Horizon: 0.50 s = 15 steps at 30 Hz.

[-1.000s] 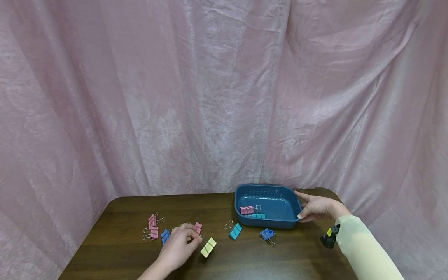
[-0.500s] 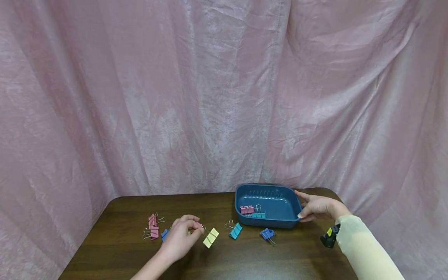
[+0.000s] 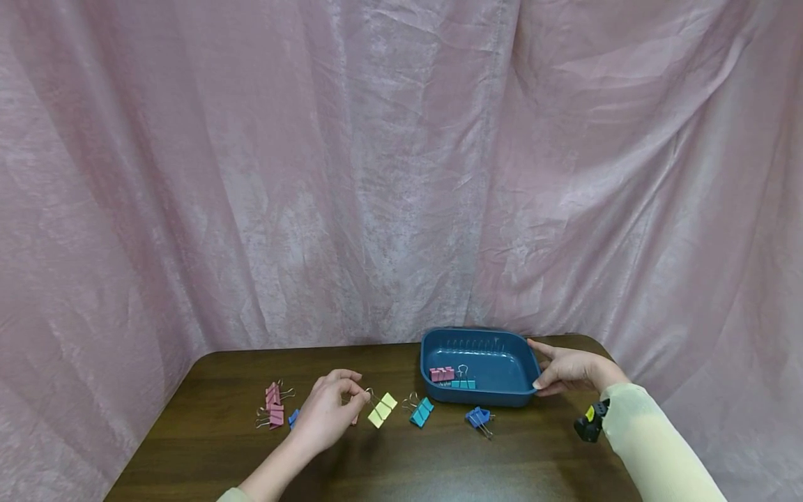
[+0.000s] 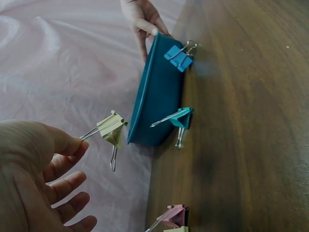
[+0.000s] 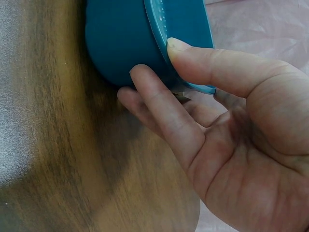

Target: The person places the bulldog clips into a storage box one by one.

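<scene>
My left hand (image 3: pixel 327 413) pinches a yellow binder clip (image 3: pixel 383 410) by one wire handle, between thumb and index finger. In the left wrist view the clip's body (image 4: pixel 111 126) hangs above the table, its second handle pointing down. My right hand (image 3: pixel 572 371) holds the right end of a blue rectangular tray (image 3: pixel 479 398). The thumb lies on the tray rim (image 5: pixel 161 29), and the fingers are at the outer wall. Inside the tray, at its left, lie a pink binder clip (image 3: pixel 442 374) and a teal one (image 3: pixel 463 384).
On the dark wooden table (image 3: pixel 401 467), a teal clip (image 3: pixel 422 412) and a blue clip (image 3: pixel 479 417) lie before the tray. Two pink clips (image 3: pixel 274 415) and a partly hidden blue clip (image 3: pixel 293 418) lie left. Another pink clip (image 4: pixel 175 216) lies under my left hand. A pink curtain (image 3: pixel 376 174) hangs behind.
My left hand has moved away from me and slightly right, carrying the yellow binder clip up toward the tray's side. The right hand and tray have stayed in place.
</scene>
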Each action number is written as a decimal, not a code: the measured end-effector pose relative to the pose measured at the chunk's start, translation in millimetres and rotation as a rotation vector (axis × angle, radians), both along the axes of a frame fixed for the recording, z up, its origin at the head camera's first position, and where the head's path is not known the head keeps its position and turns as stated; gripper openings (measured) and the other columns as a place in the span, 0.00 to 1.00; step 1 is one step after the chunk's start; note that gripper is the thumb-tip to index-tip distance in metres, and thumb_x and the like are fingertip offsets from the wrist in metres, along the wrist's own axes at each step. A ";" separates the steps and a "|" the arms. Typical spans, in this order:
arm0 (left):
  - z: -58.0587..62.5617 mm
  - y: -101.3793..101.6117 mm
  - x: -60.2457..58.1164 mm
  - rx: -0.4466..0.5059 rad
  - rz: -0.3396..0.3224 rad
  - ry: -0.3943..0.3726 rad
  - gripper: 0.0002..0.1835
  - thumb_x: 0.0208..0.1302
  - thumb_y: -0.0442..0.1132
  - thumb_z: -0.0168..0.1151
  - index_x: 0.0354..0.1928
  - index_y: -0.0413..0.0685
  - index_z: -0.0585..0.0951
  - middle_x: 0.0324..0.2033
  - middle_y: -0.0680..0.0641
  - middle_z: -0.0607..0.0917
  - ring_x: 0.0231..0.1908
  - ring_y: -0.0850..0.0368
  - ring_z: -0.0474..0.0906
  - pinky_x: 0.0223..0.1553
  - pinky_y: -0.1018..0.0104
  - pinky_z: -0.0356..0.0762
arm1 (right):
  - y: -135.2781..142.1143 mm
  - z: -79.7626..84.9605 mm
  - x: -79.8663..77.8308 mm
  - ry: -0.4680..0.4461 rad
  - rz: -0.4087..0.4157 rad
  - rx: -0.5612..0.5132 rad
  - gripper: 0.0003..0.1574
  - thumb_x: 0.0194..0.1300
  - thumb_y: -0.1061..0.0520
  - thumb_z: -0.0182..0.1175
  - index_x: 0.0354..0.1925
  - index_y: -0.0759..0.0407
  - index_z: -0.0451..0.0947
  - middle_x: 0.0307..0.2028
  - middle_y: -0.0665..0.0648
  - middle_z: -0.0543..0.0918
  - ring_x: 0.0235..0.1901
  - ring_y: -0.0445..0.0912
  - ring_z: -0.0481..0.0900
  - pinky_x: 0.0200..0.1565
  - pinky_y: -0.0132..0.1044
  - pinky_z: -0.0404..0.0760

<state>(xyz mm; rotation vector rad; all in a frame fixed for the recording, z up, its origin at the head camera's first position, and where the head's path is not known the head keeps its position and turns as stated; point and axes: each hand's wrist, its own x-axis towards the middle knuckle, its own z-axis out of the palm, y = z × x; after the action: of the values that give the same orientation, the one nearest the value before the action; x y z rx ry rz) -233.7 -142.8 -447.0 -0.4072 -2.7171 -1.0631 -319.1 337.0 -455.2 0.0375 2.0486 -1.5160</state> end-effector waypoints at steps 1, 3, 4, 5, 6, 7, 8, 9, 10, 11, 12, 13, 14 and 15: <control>0.8 0.7 -0.7 -0.001 0.001 0.003 0.16 0.66 0.43 0.67 0.19 0.64 0.79 0.54 0.54 0.83 0.58 0.46 0.74 0.53 0.49 0.74 | 0.1 0.0 0.1 0.002 0.003 0.000 0.73 0.57 0.78 0.66 0.82 0.56 0.29 0.73 0.85 0.42 0.59 0.67 0.77 0.55 0.56 0.80; 2.4 1.7 -2.0 0.002 0.003 0.002 0.15 0.67 0.44 0.67 0.20 0.65 0.80 0.54 0.54 0.83 0.59 0.45 0.74 0.54 0.48 0.74 | 0.1 0.2 0.5 0.000 0.000 -0.003 0.73 0.57 0.78 0.66 0.82 0.56 0.29 0.74 0.85 0.42 0.60 0.68 0.77 0.55 0.56 0.80; 3.5 2.2 -2.6 0.005 0.004 -0.002 0.15 0.67 0.44 0.67 0.20 0.65 0.80 0.54 0.54 0.83 0.59 0.45 0.73 0.54 0.48 0.74 | 0.1 0.3 0.8 0.001 0.000 -0.004 0.73 0.57 0.78 0.66 0.82 0.56 0.29 0.74 0.85 0.42 0.60 0.68 0.76 0.55 0.57 0.80; 4.2 2.5 -3.4 0.006 0.006 -0.005 0.16 0.67 0.45 0.67 0.20 0.65 0.80 0.54 0.54 0.83 0.60 0.45 0.73 0.55 0.49 0.73 | 0.1 0.2 0.8 0.003 0.000 -0.002 0.73 0.57 0.78 0.66 0.82 0.56 0.29 0.73 0.85 0.42 0.60 0.68 0.76 0.55 0.56 0.80; 5.0 2.9 -4.0 0.010 0.008 -0.009 0.15 0.67 0.45 0.67 0.20 0.65 0.80 0.54 0.54 0.83 0.60 0.45 0.73 0.56 0.49 0.73 | 0.1 0.2 0.9 0.005 -0.001 -0.002 0.73 0.57 0.78 0.66 0.82 0.56 0.29 0.73 0.85 0.42 0.60 0.68 0.76 0.55 0.56 0.80; 5.9 3.3 -4.7 0.014 0.009 -0.010 0.14 0.67 0.45 0.67 0.21 0.66 0.81 0.54 0.54 0.83 0.61 0.45 0.73 0.56 0.48 0.73 | 0.0 0.3 1.1 0.005 -0.001 -0.002 0.73 0.57 0.78 0.66 0.82 0.56 0.29 0.73 0.85 0.42 0.60 0.69 0.76 0.55 0.57 0.80; 6.8 3.7 -5.5 0.019 0.008 -0.008 0.14 0.67 0.45 0.67 0.21 0.65 0.81 0.55 0.54 0.83 0.61 0.45 0.73 0.56 0.48 0.73 | -0.2 0.5 1.2 0.006 -0.002 -0.003 0.73 0.57 0.78 0.66 0.82 0.56 0.29 0.73 0.85 0.42 0.61 0.69 0.76 0.55 0.57 0.80; 7.8 4.1 -6.1 0.021 0.010 -0.012 0.13 0.67 0.46 0.67 0.22 0.65 0.82 0.55 0.54 0.83 0.61 0.45 0.72 0.57 0.48 0.73 | -0.2 0.5 1.3 0.007 -0.001 -0.003 0.74 0.57 0.78 0.66 0.82 0.56 0.29 0.73 0.85 0.42 0.61 0.69 0.76 0.55 0.57 0.80; 9.0 4.7 -6.7 0.023 0.010 -0.008 0.12 0.67 0.46 0.67 0.23 0.65 0.83 0.55 0.53 0.83 0.61 0.45 0.72 0.57 0.47 0.72 | -0.3 0.6 1.4 0.008 -0.003 -0.002 0.74 0.57 0.78 0.67 0.82 0.56 0.29 0.74 0.85 0.42 0.61 0.69 0.76 0.55 0.57 0.80; 9.9 5.2 -7.5 0.024 0.011 -0.005 0.12 0.67 0.46 0.67 0.24 0.65 0.83 0.55 0.53 0.83 0.62 0.45 0.72 0.57 0.46 0.72 | -0.4 0.5 1.3 0.008 -0.002 -0.002 0.74 0.57 0.78 0.67 0.82 0.56 0.29 0.74 0.85 0.42 0.61 0.69 0.75 0.55 0.57 0.80; 11.2 5.8 -8.2 0.027 0.011 -0.002 0.10 0.67 0.46 0.66 0.25 0.64 0.84 0.55 0.53 0.83 0.62 0.44 0.72 0.58 0.45 0.72 | -0.5 0.6 1.4 0.007 -0.002 -0.003 0.73 0.57 0.78 0.66 0.82 0.56 0.29 0.74 0.85 0.42 0.61 0.69 0.75 0.55 0.57 0.80; 12.3 6.5 -9.1 0.027 0.010 0.001 0.10 0.67 0.46 0.66 0.26 0.64 0.85 0.55 0.53 0.83 0.62 0.44 0.72 0.58 0.45 0.72 | -0.5 0.6 1.4 0.007 -0.001 -0.002 0.73 0.57 0.78 0.66 0.82 0.56 0.29 0.74 0.85 0.41 0.61 0.69 0.75 0.55 0.57 0.80; 13.2 7.2 -9.9 0.026 0.010 0.007 0.10 0.68 0.45 0.66 0.27 0.64 0.85 0.55 0.54 0.83 0.62 0.44 0.72 0.58 0.44 0.72 | -0.6 0.7 1.5 0.007 0.000 -0.001 0.73 0.57 0.77 0.66 0.82 0.56 0.29 0.74 0.85 0.41 0.62 0.69 0.75 0.56 0.57 0.79; 14.2 8.0 -10.8 0.024 0.012 0.007 0.09 0.68 0.46 0.66 0.27 0.64 0.85 0.55 0.54 0.83 0.62 0.44 0.72 0.58 0.44 0.72 | -0.7 0.9 1.6 0.007 0.000 -0.001 0.73 0.57 0.77 0.66 0.82 0.56 0.29 0.74 0.85 0.41 0.62 0.69 0.74 0.56 0.58 0.79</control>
<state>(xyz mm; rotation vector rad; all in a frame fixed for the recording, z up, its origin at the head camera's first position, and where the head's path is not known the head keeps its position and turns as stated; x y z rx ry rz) -244.4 -134.9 -432.8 -0.3892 -2.6947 -1.0882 -317.5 336.3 -454.3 0.0316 2.0532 -1.5193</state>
